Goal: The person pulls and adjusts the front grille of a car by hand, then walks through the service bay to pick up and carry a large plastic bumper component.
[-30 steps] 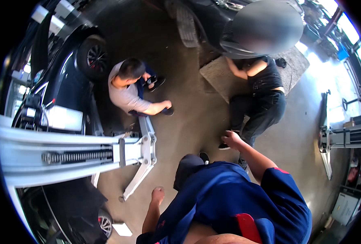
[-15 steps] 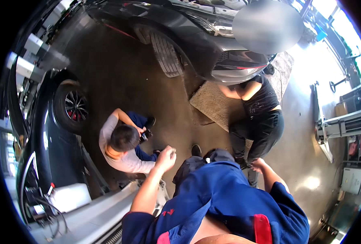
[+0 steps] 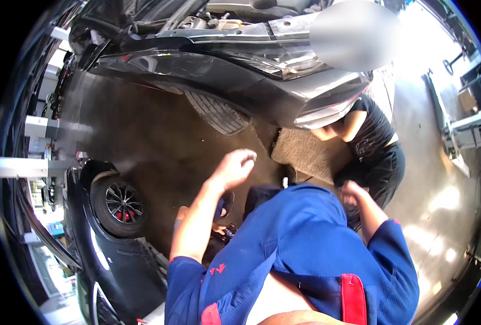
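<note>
just above and a little left of the left hand (image 3: 235, 169), in the head view, is a tyre (image 3: 218, 115) under the wing of a dark grey car (image 3: 240, 76), whose engine bay is uncovered. the hand appears apart from both. right of it lies a grey-brown mat (image 3: 302, 157); below it, partly behind the forearm, a 2nd person's hand (image 3: 217, 228) is at a small dark object (image 3: 229, 233).

above and right of the right hand (image 3: 353, 194), a co-worker in black (image 3: 371, 127) has bent arms by the car's front bumper. that co-worker's dark trousers (image 3: 389, 170) are just beside the right hand; contact can't be made out.

as a judgement, moving in so tight a spot goes best with the elbows kept in, the right hand clear of the co-worker, and the feet placed with care near the mat's edge.

as for the grip, the left fingers are loosely curled and seem to hold nothing; whether their tips meet the thumb, i can't make out. the right fingers are bent and blurred, so i can't say how far apart they are or if anything is held.
</note>
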The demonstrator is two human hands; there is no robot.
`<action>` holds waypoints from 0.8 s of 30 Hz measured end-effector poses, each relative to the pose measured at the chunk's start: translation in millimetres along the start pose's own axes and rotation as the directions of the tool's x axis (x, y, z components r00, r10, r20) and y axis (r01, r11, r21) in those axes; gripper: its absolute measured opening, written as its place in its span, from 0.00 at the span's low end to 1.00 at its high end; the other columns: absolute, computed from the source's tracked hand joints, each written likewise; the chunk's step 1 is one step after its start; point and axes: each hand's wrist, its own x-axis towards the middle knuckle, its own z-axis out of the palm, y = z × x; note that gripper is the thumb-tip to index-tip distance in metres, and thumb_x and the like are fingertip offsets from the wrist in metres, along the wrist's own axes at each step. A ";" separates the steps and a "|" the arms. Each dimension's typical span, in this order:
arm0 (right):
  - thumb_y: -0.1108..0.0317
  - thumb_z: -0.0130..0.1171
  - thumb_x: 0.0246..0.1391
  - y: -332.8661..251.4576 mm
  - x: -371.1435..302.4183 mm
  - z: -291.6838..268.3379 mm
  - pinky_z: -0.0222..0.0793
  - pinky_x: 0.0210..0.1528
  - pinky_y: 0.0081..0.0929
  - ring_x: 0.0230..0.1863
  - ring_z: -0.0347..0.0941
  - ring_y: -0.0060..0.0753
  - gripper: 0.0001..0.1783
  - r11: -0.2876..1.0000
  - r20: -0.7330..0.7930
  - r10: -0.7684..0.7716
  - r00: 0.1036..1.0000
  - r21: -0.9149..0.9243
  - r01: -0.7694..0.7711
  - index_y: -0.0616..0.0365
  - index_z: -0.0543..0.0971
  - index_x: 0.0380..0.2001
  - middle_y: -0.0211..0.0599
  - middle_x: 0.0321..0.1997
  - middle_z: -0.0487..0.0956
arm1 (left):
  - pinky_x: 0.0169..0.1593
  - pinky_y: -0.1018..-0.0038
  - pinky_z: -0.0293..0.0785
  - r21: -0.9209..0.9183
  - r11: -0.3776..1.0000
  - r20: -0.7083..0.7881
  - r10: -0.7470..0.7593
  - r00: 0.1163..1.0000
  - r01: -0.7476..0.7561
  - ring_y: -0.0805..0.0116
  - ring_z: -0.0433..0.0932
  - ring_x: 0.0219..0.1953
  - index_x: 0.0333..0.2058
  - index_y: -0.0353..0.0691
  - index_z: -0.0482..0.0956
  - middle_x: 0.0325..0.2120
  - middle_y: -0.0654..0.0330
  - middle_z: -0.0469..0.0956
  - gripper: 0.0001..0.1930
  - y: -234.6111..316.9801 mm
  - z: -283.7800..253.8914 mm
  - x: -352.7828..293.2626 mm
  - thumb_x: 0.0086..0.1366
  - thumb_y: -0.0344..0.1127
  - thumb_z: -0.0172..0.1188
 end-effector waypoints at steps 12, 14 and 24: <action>0.66 0.61 0.65 -409.7 23.2 -276.0 0.75 0.55 0.31 0.50 0.81 0.34 0.16 0.646 -0.683 -0.391 0.617 0.273 0.712 0.61 0.80 0.53 0.44 0.47 0.85 | 0.58 0.69 0.75 0.205 0.896 -0.075 0.417 0.906 -0.395 0.63 0.80 0.53 0.50 0.33 0.83 0.47 0.53 0.84 0.15 33.0 -213.8 378.7 0.71 0.36 0.57; 0.67 0.60 0.65 -454.2 21.0 -306.6 0.75 0.54 0.30 0.50 0.81 0.31 0.16 0.676 -0.716 -0.388 0.580 0.206 0.707 0.60 0.80 0.53 0.42 0.46 0.85 | 0.59 0.68 0.74 0.332 0.854 0.000 0.425 0.905 -0.401 0.59 0.79 0.57 0.52 0.33 0.82 0.51 0.48 0.82 0.18 20.5 -226.8 440.0 0.71 0.40 0.57; 0.68 0.63 0.56 -552.1 149.4 -401.9 0.74 0.54 0.42 0.51 0.77 0.55 0.17 0.664 -0.701 -0.680 0.216 -0.463 0.588 0.56 0.82 0.50 0.48 0.47 0.81 | 0.53 0.70 0.73 0.259 0.965 0.566 -0.196 0.801 0.053 0.67 0.79 0.47 0.55 0.41 0.81 0.46 0.57 0.84 0.25 52.5 -235.2 549.6 0.74 0.53 0.50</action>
